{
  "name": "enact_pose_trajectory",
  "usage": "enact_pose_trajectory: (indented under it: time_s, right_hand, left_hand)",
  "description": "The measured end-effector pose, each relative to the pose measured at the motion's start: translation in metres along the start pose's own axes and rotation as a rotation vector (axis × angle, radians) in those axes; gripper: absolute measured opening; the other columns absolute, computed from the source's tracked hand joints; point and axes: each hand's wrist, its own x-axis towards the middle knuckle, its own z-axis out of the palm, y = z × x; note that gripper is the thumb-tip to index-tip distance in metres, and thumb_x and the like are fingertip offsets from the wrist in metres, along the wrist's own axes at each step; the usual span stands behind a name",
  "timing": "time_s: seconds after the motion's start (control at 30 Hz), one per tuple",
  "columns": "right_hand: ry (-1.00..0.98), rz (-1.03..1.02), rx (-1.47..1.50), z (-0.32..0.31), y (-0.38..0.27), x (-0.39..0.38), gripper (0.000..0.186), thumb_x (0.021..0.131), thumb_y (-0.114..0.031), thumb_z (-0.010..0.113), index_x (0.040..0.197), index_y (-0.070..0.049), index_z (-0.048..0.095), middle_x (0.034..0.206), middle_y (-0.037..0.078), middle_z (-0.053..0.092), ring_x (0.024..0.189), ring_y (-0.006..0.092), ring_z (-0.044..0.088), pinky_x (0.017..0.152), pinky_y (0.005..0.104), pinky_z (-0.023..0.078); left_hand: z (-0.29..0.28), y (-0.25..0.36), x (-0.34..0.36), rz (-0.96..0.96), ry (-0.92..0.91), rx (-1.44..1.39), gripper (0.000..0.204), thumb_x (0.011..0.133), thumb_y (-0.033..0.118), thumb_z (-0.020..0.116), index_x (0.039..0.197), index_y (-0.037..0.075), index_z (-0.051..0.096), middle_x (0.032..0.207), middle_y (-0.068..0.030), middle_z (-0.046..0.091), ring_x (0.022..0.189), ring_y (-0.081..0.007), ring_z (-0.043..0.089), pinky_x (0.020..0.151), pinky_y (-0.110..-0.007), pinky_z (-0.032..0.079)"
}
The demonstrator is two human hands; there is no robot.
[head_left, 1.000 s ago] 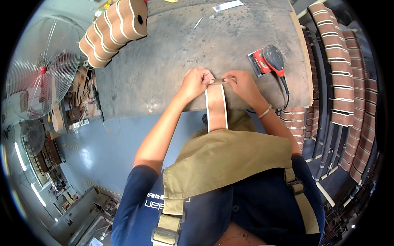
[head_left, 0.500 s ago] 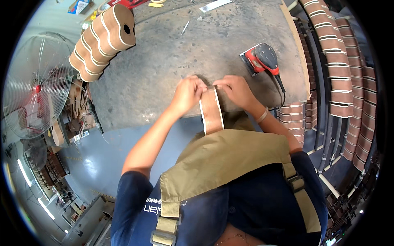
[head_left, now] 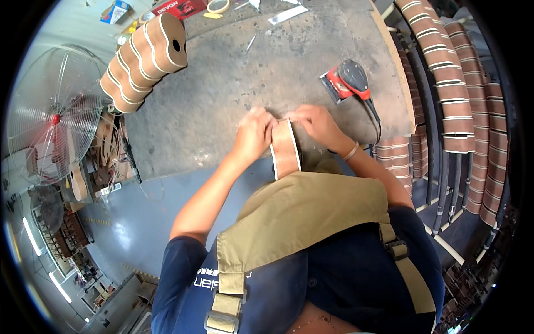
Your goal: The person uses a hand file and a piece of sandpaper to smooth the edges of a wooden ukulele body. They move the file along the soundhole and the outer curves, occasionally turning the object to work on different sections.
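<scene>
A ukulele body [head_left: 286, 151] stands edge-on between my chest and the worktable, its brown side bordered by white binding strips. My left hand [head_left: 255, 136] is closed with bent fingers against the far left corner of this body. At the far end of the same side, my right hand [head_left: 318, 127] has its thumb and fingers pinched together. Whatever lies between those fingertips is too small to make out. The body's lower end is hidden behind my olive apron [head_left: 311, 203]. A red and black sander [head_left: 349, 80] lies on the table beyond my right hand.
The grey, stained worktable [head_left: 217, 83] carries a stack of ukulele bodies [head_left: 146, 62] at far left. Tape [head_left: 218, 5] and a red box [head_left: 179, 8] lie at the back. A caged fan [head_left: 55, 114] stands left; racks of bodies [head_left: 453, 83] stand right. The sander's cord [head_left: 379, 125] hangs near my right forearm.
The view has tilted a little, so more of the table's back shows. My hands remain at the body's far end, with only slight shifts of the fingers.
</scene>
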Motion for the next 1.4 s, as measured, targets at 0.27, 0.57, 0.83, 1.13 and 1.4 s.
enact_pose_trajectory:
  time_s: [0.27, 0.57, 0.83, 1.13, 1.4]
  right_hand:
    - [-0.029, -0.240, -0.189, 0.006, -0.027, -0.075, 0.036, 0.091, -0.007, 0.063, 0.123, -0.012, 0.077, 0.102, 0.007, 0.073, 0.086, 0.0297, 0.066, 0.077, 0.0395, 0.055]
    - [0.129, -0.256, -0.252, -0.004, -0.025, -0.014, 0.031, 0.087, -0.005, 0.064, 0.113, -0.012, 0.079, 0.087, 0.014, 0.071, 0.084, 0.0334, 0.068, 0.077, 0.0425, 0.055]
    - [-0.005, -0.263, -0.229, -0.006, -0.024, -0.043, 0.036, 0.090, 0.003, 0.066, 0.121, -0.012, 0.078, 0.091, 0.012, 0.068, 0.086, 0.0331, 0.067, 0.072, 0.0398, 0.054]
    - [-0.352, 0.192, 0.115, -0.029, -0.053, -0.096, 0.028, 0.098, -0.007, 0.068, 0.125, -0.006, 0.077, 0.090, 0.010, 0.075, 0.079, 0.0214, 0.070, 0.073, 0.0359, 0.057]
    - [0.432, 0.598, 0.713, -0.004, 0.007, -0.138, 0.034, 0.101, -0.012, 0.073, 0.130, 0.006, 0.067, 0.108, 0.015, 0.077, 0.092, 0.0192, 0.076, 0.081, 0.0299, 0.064]
  left_hand:
    - [0.005, 0.016, -0.072, 0.392, -0.125, 0.148, 0.023, 0.077, 0.000, 0.073, 0.100, -0.001, 0.070, 0.090, -0.0100, 0.057, 0.090, -0.0302, 0.062, 0.080, -0.042, 0.054]
    - [-0.007, 0.015, -0.017, 0.075, 0.026, 0.107, 0.004, 0.088, 0.002, 0.074, 0.091, 0.004, 0.072, 0.082, -0.0132, 0.057, 0.083, -0.0350, 0.060, 0.072, -0.045, 0.051]
    - [-0.007, 0.018, -0.043, 0.285, -0.053, 0.173, 0.014, 0.080, -0.001, 0.076, 0.090, 0.002, 0.066, 0.086, -0.0121, 0.058, 0.084, -0.0335, 0.060, 0.072, -0.044, 0.051]
    - [-0.023, 0.071, -0.071, -0.304, -0.344, -0.272, 0.030, 0.087, 0.020, 0.082, 0.106, 0.001, 0.068, 0.099, -0.0110, 0.065, 0.097, -0.0303, 0.067, 0.082, -0.044, 0.055]
    - [0.017, 0.086, -0.078, -0.605, -0.301, -0.057, 0.145, 0.072, 0.049, 0.092, 0.164, -0.008, -0.005, 0.163, -0.0333, 0.030, 0.149, -0.0465, 0.043, 0.120, -0.045, 0.043]
